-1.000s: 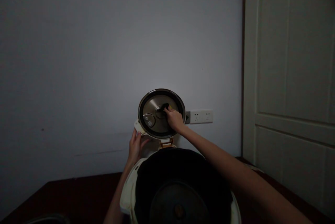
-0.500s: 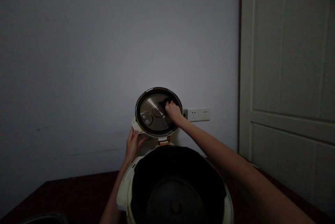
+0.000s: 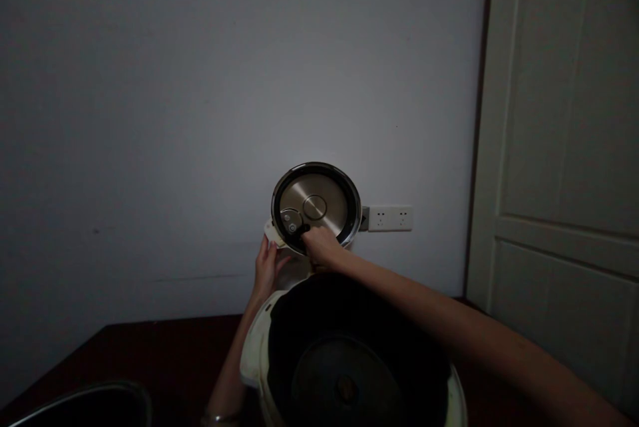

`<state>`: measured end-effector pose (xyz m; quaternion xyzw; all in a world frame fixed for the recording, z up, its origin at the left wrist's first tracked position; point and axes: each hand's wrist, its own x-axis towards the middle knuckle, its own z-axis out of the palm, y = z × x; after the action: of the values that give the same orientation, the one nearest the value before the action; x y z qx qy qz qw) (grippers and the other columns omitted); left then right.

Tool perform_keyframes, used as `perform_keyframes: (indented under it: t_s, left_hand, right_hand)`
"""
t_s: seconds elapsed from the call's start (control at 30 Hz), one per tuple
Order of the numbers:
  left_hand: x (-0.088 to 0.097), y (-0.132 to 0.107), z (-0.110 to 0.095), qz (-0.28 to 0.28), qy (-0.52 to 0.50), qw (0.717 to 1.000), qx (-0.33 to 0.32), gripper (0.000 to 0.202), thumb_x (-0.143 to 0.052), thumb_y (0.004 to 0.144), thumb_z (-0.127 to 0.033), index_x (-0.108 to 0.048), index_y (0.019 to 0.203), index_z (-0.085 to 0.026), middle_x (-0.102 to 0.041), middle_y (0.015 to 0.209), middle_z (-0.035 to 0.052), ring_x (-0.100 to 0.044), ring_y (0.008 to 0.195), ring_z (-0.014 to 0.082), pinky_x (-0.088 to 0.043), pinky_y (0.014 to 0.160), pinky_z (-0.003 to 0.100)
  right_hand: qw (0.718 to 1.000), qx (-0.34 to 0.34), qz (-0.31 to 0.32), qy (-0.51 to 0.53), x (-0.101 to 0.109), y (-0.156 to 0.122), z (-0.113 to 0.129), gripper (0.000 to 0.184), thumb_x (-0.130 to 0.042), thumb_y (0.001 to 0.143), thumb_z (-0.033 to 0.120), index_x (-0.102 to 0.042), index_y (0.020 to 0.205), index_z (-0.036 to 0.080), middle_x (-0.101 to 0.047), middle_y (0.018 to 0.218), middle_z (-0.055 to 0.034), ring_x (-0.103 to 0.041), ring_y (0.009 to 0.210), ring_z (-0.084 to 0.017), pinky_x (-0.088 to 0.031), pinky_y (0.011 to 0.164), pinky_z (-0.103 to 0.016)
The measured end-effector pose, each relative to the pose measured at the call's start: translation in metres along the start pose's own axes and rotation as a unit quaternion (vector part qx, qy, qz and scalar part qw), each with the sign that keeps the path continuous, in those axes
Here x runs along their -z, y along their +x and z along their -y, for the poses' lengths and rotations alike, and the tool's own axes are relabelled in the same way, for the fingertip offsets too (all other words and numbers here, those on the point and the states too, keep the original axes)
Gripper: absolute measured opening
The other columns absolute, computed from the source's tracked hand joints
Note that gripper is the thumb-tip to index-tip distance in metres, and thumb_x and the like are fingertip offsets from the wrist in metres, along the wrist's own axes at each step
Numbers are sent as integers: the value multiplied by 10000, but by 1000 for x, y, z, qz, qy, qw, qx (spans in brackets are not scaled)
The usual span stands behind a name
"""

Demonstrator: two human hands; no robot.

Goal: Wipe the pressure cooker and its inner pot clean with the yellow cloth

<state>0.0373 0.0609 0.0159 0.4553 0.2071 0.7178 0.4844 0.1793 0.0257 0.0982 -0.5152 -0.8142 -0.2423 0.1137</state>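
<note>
Rice cooker [image 3: 251, 357] on dark wood table [image 3: 150, 360], lid [image 3: 327, 195] hinged upright vs. wall. L hand [image 3: 267, 266] pinches lid's white plastic edge. R hand [image 3: 323, 249] is closed on a small dark pad [image 3: 301, 230], pressed to lower-left of the round brushed-metal inner plate, apparently mid-wipe. Next pass likely needs steady L grip, light pressure round the black rubber rim. Pot [image 3: 349, 317] below: dark, smooth, round.
</note>
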Motion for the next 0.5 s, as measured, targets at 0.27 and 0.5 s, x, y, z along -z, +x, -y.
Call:
perform_keyframes:
  t_s: [0.27,0.5]
  left_hand:
    - [3,4,4,-4,0,1000,0,600,-641,744,-431,-450,1297,-302,-478,1339,67,-532,1120,238,-541,774,337]
    - [0,1,0,-10,-1,1000,9,618,-646,741,-441,-441,1308,-302,-469,1350,72,-521,1140,255,-548,754,342]
  right_hand:
    - [982,140,-119,-46,3,16,-7,333,-354,910,133,-523,1195,104,-592,1153,-182,-592,1025,-241,-509,780,-338]
    - [935,262,-199,-134,4,40,-41,308,-381,915,134,-598,1113,45,-542,1248,-185,-462,1207,-257,-422,979,-383]
